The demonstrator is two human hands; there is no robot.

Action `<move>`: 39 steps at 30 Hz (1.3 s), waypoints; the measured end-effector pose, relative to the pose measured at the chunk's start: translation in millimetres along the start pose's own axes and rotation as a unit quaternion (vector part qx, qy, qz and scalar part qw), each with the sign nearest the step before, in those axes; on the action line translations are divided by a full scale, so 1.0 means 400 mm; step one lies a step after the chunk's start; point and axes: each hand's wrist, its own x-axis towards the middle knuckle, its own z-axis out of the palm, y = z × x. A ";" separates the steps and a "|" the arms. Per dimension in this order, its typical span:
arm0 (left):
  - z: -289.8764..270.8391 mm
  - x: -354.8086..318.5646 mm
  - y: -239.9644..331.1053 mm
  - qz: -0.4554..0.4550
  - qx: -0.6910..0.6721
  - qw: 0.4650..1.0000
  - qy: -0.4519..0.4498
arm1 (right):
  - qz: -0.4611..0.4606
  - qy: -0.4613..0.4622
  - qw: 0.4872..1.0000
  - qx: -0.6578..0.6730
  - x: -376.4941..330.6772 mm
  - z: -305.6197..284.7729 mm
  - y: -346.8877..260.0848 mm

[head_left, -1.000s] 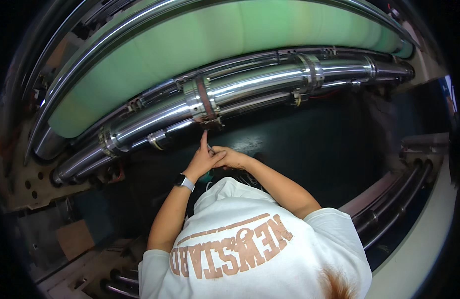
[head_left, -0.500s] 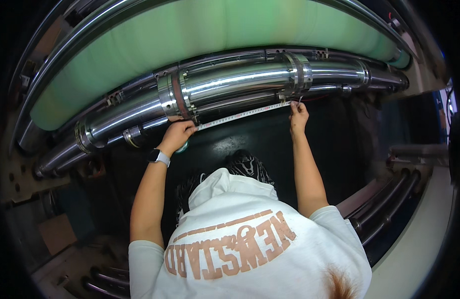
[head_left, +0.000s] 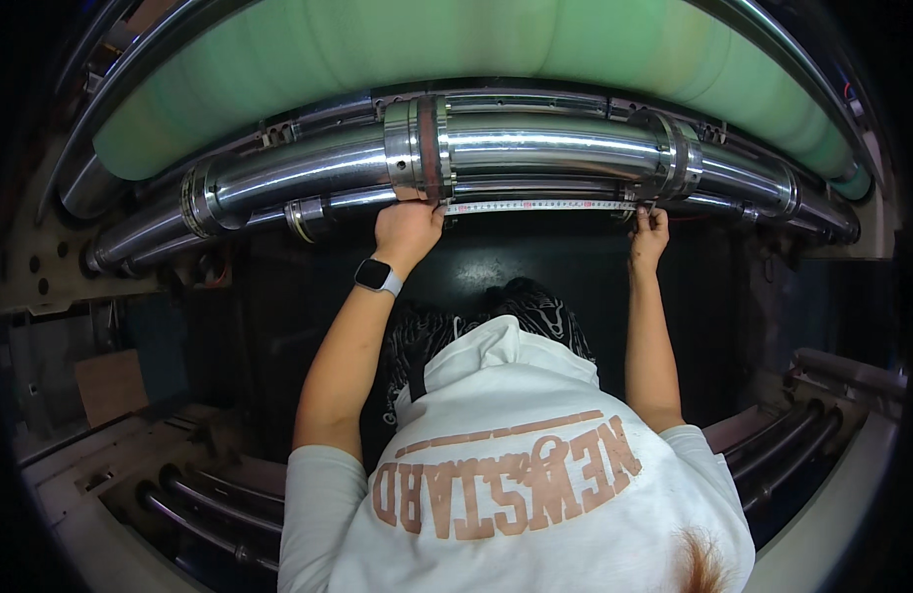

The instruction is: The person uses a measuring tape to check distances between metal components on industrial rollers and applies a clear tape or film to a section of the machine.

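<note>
A white tape measure (head_left: 545, 207) is stretched taut, nearly level, between my hands. Its left end runs into the fingers of my left hand (head_left: 409, 235), which is closed on it just below a steel collar (head_left: 404, 148) with a reddish band. My right hand (head_left: 650, 237) pinches the other end between thumb and fingers, under a second steel collar (head_left: 682, 156). Both collars sit on a polished metal shaft (head_left: 555, 138), and the blade lies along the near side of the shaft. The tape's case is hidden behind my left hand.
Behind the shaft curves a large pale green roller (head_left: 466, 44). A smaller collar (head_left: 303, 219) sits on a thinner rod to the left. Metal rods (head_left: 209, 514) lie at the lower left, more rods (head_left: 792, 445) at the lower right. A dark surface (head_left: 486, 262) spreads below the tape.
The view has swung, so the machine and both arms appear shifted right and the tape now looks level rather than slanted. My left hand has turned further over; both hands still grip the tape.
</note>
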 end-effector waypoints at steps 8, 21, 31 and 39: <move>-0.009 0.009 0.007 0.001 0.027 1.000 0.011 | 0.019 -0.004 1.000 0.011 0.003 -0.008 0.004; -0.009 0.009 0.008 -0.012 0.030 0.999 0.001 | 0.091 0.068 0.992 0.045 -0.106 -0.019 0.050; -0.009 0.010 0.008 -0.012 0.024 1.000 -0.007 | 0.169 0.023 0.984 0.042 -0.169 -0.053 0.065; 0.001 0.009 -0.001 -0.001 0.033 0.999 -0.001 | 0.163 -0.017 0.986 0.013 -0.193 -0.074 0.065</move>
